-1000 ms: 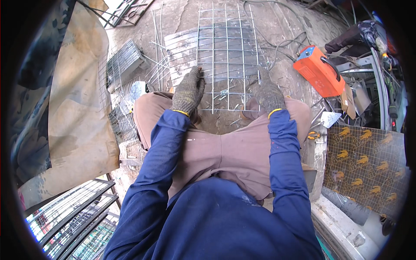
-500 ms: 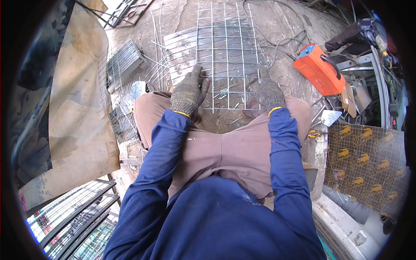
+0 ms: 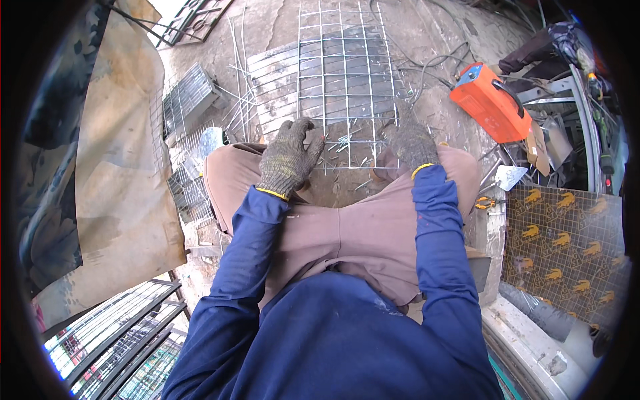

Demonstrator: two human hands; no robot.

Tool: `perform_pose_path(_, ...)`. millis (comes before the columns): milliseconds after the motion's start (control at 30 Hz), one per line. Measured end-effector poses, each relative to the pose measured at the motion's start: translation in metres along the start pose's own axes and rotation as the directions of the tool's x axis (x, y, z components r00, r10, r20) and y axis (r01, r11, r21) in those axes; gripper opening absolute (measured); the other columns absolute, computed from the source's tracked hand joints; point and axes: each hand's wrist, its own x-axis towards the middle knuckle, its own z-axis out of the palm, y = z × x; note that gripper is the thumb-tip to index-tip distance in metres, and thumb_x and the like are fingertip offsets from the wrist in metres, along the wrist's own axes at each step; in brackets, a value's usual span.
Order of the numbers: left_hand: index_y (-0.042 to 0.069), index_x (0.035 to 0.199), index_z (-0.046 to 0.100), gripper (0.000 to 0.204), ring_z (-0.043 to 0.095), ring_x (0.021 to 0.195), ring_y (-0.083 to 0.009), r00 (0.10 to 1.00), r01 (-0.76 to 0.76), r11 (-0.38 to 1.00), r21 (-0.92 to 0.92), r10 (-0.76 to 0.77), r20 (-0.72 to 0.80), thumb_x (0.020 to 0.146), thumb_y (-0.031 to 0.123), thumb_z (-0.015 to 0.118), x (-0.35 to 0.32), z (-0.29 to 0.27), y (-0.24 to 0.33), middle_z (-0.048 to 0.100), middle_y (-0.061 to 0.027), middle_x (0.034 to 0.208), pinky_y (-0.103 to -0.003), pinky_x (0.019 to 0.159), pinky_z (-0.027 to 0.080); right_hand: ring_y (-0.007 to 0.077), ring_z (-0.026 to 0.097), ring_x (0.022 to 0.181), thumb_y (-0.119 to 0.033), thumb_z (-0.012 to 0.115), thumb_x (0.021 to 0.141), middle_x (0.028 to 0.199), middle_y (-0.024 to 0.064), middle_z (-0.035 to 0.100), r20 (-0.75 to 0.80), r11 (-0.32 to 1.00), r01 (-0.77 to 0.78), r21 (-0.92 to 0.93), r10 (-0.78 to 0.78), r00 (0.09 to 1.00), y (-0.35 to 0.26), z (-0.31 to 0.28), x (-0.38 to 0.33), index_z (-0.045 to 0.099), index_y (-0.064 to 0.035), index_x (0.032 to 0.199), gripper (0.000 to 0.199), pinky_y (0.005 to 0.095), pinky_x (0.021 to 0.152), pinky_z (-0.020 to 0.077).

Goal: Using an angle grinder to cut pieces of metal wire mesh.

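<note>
A welded wire mesh panel [image 3: 347, 73] stretches away in front of my knees, partly over a slatted metal plate [image 3: 277, 70]. Next to the mesh's near left corner is my left hand [image 3: 290, 157], in a dark knitted glove, with thumb and fingers apart and nothing between them. My right hand [image 3: 412, 141], gloved alike, reaches over the right edge of the mesh. Its fingers appear closed on the edge wire there, though they blend into the background. Short cut wire pieces [image 3: 345, 141] lie beneath the near end of the mesh.
An orange machine [image 3: 490, 102] with a black handle and cables stands at the right. Near it lie orange-handled pliers [image 3: 485, 203] and a patterned sheet [image 3: 567, 247]. A ribbed metal block [image 3: 190, 100] and loose wires [image 3: 241, 100] are on the left, beside a hanging brown sheet [image 3: 123, 147].
My left hand has drawn back slightly toward me, its thumb now farther from the fingers. The right hand stays at the mesh edge. The whole view has shifted slightly.
</note>
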Motion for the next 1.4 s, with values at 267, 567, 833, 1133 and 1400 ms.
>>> perform_pose_path(267, 0.012, 0.141, 0.055, 0.073, 0.068, 0.118, -0.0383, 0.979, -0.085, 0.995, 0.044, 0.075, 0.190, 0.086, 0.053, 0.079, -0.021, -0.006, 0.016, 0.063, -0.0176, 0.137, -0.050, 0.095, 0.056, 0.0478, 0.064, 0.122, -0.030, 0.065, 0.092, 0.135, 0.0275, 0.064, 0.044, 0.999, -0.047, 0.012, 0.046, 0.998, 0.000, -0.002, 0.001, 0.038, -0.0140, 0.158, 0.074, 0.0527, 0.104, 0.0508)
perform_pose_path(567, 0.013, 0.144, 0.050, 0.085, 0.064, 0.123, -0.0403, 0.941, -0.103, 0.986, 0.131, 0.054, 0.334, 0.075, 0.041, 0.090, -0.020, -0.011, 0.019, 0.058, -0.0155, 0.143, -0.051, 0.099, 0.055, 0.0489, 0.064, 0.122, -0.031, 0.065, 0.092, 0.135, 0.0309, 0.065, 0.027, 0.996, -0.065, -0.061, 0.067, 0.997, -0.001, -0.002, 0.000, 0.031, -0.0160, 0.163, 0.080, 0.0530, 0.104, 0.0511)
perform_pose_path(833, 0.012, 0.138, 0.056, 0.081, 0.063, 0.120, -0.0418, 0.960, -0.141, 0.981, 0.132, 0.103, 0.261, 0.071, 0.038, 0.093, -0.016, -0.003, 0.008, 0.062, -0.0186, 0.129, -0.051, 0.100, 0.054, 0.0497, 0.068, 0.113, -0.026, 0.063, 0.094, 0.127, 0.0304, 0.068, 0.050, 0.997, -0.035, -0.069, 0.038, 0.998, 0.000, -0.002, 0.000, 0.033, -0.0193, 0.162, 0.075, 0.0543, 0.096, 0.0545)
perform_pose_path(1133, 0.012, 0.142, 0.054, 0.086, 0.057, 0.126, -0.0427, 0.955, -0.142, 0.987, 0.073, 0.117, 0.271, 0.071, 0.039, 0.094, -0.013, -0.002, 0.007, 0.059, -0.0195, 0.134, -0.052, 0.108, 0.048, 0.0499, 0.068, 0.110, -0.021, 0.061, 0.096, 0.128, 0.0304, 0.067, -0.065, 0.993, 0.118, 0.009, -0.117, 0.991, 0.033, 0.020, 0.012, 0.033, -0.0206, 0.162, 0.072, 0.0562, 0.093, 0.0543)
perform_pose_path(1400, 0.012, 0.139, 0.055, 0.084, 0.059, 0.120, -0.0448, 0.963, -0.166, 0.982, 0.089, 0.142, 0.231, 0.069, 0.035, 0.094, -0.013, 0.000, 0.005, 0.061, -0.0215, 0.127, -0.054, 0.102, 0.052, 0.0505, 0.067, 0.111, -0.023, 0.062, 0.095, 0.128, 0.0310, 0.067, -0.034, 0.997, 0.081, -0.011, -0.081, 0.996, 0.024, 0.013, 0.007, 0.032, -0.0192, 0.162, 0.073, 0.0571, 0.094, 0.0538)
